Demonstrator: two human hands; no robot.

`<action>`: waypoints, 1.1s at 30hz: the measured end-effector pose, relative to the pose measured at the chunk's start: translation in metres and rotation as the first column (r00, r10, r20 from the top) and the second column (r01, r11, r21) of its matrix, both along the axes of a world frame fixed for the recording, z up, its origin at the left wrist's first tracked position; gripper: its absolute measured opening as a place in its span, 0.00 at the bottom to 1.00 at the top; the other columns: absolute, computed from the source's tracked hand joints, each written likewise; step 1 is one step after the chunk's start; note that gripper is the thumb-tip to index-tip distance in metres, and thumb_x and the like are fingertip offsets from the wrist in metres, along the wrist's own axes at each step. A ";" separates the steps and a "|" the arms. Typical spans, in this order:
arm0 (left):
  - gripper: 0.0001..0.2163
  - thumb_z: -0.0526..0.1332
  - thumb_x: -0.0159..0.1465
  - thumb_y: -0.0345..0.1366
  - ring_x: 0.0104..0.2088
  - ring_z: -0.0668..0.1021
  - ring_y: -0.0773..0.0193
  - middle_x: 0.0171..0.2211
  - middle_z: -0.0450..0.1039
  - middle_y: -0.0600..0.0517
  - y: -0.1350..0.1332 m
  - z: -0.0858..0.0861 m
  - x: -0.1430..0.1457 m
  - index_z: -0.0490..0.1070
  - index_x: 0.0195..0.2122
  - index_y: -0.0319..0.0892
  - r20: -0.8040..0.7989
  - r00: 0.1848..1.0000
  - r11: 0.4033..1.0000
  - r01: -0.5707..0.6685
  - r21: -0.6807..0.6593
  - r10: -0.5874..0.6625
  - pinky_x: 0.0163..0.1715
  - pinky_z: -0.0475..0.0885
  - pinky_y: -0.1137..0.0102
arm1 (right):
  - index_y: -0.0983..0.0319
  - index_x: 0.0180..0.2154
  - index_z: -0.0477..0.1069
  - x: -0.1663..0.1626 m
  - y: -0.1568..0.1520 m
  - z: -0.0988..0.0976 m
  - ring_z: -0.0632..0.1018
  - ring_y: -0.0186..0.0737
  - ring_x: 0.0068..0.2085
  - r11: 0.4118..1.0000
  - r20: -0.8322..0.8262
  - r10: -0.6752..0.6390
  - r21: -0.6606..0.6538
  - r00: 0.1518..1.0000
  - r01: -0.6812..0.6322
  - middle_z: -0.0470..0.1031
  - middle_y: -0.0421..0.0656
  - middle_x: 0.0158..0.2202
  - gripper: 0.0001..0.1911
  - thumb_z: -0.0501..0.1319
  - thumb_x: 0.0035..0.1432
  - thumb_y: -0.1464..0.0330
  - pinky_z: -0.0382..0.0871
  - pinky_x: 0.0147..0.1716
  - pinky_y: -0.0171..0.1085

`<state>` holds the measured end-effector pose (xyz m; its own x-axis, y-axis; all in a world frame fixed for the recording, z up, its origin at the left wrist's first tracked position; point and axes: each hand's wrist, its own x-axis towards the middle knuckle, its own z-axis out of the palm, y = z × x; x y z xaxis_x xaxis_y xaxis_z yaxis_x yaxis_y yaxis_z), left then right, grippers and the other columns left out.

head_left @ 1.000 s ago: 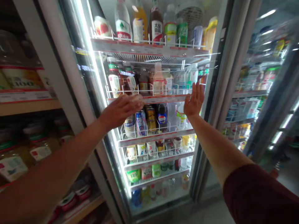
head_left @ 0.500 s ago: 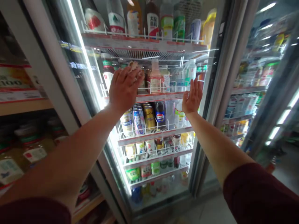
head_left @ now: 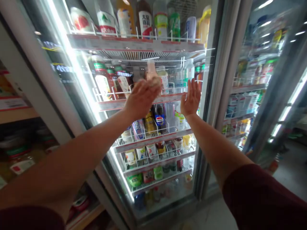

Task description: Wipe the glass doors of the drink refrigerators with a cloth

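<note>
In the head view my left hand is at the glass door of a lit drinks cooler, fingers pointing up and right. A crumpled pale cloth shows at its fingertips, pressed toward the glass and blurred by motion. My right hand lies flat against the same pane near its right side, fingers stretched upward, holding nothing. Behind the glass, near my left hand, stand a pale pink bottle and a dark Pepsi bottle.
Several shelves of bottles, cans and cups fill the cooler, with large bottles on top. To the left, a shelf holds jars. A grey door frame divides this cooler from another glass-fronted one at right.
My left hand has slid right and slightly down across the glass with the cloth. My right hand keeps its place on the pane. The camera view has shifted a little.
</note>
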<state>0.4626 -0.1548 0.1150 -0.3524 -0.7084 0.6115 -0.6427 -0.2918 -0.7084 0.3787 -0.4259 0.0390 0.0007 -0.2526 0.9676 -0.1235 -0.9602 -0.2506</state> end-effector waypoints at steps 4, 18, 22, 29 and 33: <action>0.27 0.54 0.78 0.26 0.75 0.67 0.63 0.73 0.67 0.57 -0.013 -0.013 -0.005 0.67 0.74 0.54 0.096 0.989 0.863 0.052 0.503 -0.115 0.79 0.59 0.60 | 0.67 0.75 0.62 -0.001 0.001 0.000 0.58 0.50 0.80 1.000 -0.001 0.000 -0.005 1.000 0.000 0.59 0.52 0.79 0.37 0.41 0.73 0.61 0.55 0.78 0.58; 0.45 0.54 0.68 0.19 0.80 0.55 0.51 0.82 0.40 0.45 -0.054 0.021 -0.021 0.39 0.84 0.48 -0.046 0.999 0.939 0.027 0.344 -0.012 0.78 0.60 0.53 | 0.63 0.75 0.61 0.003 -0.007 -0.002 0.56 0.49 0.81 1.000 0.003 0.004 -0.010 1.000 -0.004 0.59 0.52 0.79 0.35 0.45 0.72 0.61 0.56 0.78 0.60; 0.53 0.50 0.62 0.15 0.80 0.56 0.46 0.83 0.28 0.42 -0.058 0.030 -0.020 0.21 0.82 0.47 -0.123 0.992 0.962 0.068 0.265 -0.036 0.68 0.74 0.56 | 0.64 0.73 0.63 -0.003 0.000 0.010 0.61 0.49 0.79 0.995 0.048 0.089 0.034 0.995 -0.091 0.64 0.54 0.76 0.35 0.47 0.68 0.64 0.57 0.78 0.60; 0.42 0.54 0.72 0.27 0.81 0.49 0.45 0.81 0.40 0.31 -0.058 0.030 -0.013 0.29 0.81 0.29 -0.082 0.993 0.990 0.092 0.109 -0.084 0.78 0.59 0.49 | 0.65 0.81 0.45 -0.020 0.073 0.014 0.54 0.47 0.82 0.952 -0.182 0.195 -0.202 0.964 -0.231 0.54 0.52 0.81 0.38 0.46 0.76 0.62 0.54 0.81 0.51; 0.42 0.60 0.76 0.50 0.81 0.48 0.42 0.82 0.42 0.39 -0.015 0.042 0.001 0.41 0.82 0.35 -0.031 0.999 0.993 0.044 0.105 -0.041 0.81 0.44 0.43 | 0.60 0.79 0.55 -0.021 0.077 0.005 0.54 0.47 0.82 0.959 -0.329 0.157 -0.175 0.931 -0.224 0.53 0.46 0.81 0.35 0.51 0.74 0.65 0.51 0.82 0.53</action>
